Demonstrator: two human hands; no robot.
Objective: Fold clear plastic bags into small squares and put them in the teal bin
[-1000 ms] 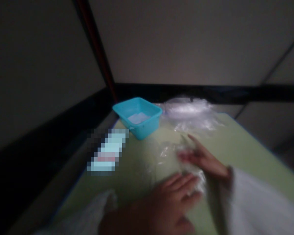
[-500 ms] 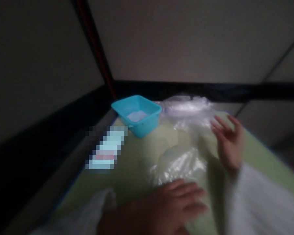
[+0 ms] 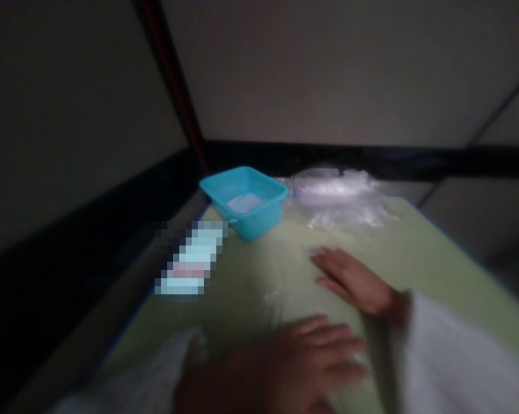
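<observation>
My left hand (image 3: pixel 285 362) lies flat near the table's front edge, fingers stretched out to the right, pressing on a thin clear plastic bag (image 3: pixel 285 290) spread on the green table (image 3: pixel 436 253). My right hand (image 3: pixel 352 279) also lies flat on that bag, fingers together and pointing left. The bag is faint and hard to outline in the dim, blurred picture. Both wrists wear white sleeves.
A turquoise plastic tub (image 3: pixel 244 201) with something pale inside stands at the table's far left corner. A heap of clear plastic bags (image 3: pixel 339 198) lies right of it. A pixelated patch sits at the left edge. Dark walls surround the table.
My right hand has come back from the far heap and now lies flat on the bag. The bag looks flatter than before. My left hand has stayed in place.
</observation>
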